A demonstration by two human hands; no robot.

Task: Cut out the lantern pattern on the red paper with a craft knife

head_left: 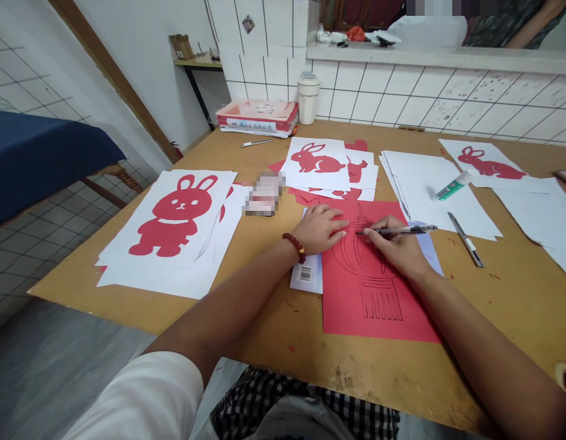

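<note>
A red sheet [342, 311] with a lantern outline drawn in dark lines lies on the brown table [264, 318]. My left hand [317, 229] rests flat on its upper left part, fingers spread, holding nothing. In my right hand [395, 244] is a dark pen [414, 230], its tip touching the drawing near the lantern's top. Under the red sheet, a pale booklet with a barcode [305, 275] sticks out on the left. A utility knife [466, 239] lies to the right of my right hand.
White sheets with red rabbit cutouts lie left [175, 214], behind [315, 160] and far right [489, 165]. A glue stick [452, 186] rests on white paper. At the back stand a stack of red paper packs [258, 116] and a white cup [308, 98]. A person's arm shows top right.
</note>
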